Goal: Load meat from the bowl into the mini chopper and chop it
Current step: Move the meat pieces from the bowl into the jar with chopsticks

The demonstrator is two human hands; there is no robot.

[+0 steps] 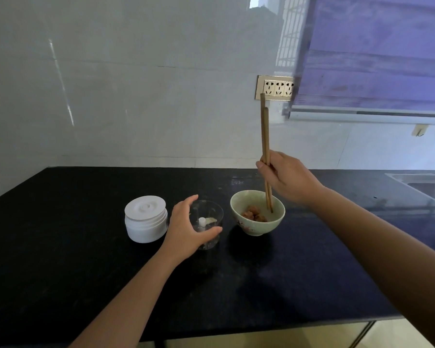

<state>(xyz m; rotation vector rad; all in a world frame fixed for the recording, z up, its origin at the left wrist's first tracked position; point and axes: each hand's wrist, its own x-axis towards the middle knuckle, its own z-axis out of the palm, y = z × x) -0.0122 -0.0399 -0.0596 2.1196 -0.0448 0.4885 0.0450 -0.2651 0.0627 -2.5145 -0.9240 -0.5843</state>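
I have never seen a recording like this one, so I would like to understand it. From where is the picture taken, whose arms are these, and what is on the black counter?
There is no machine here. The single picture comes from a camera worn on a person's head, looking forward and down, so the two bare arms are the wearer's own.

On the black counter stand three things. At the left is a white lid unit. Next to it is the clear chopper cup, open on top, with a white post inside. At the right is a pale green bowl with pieces of brownish meat in it.

The left hand curves around the chopper cup. The right hand holds a pair of wooden chopsticks, whose tips reach down into the bowl, close to the meat. I cannot tell whether they already grip a piece.
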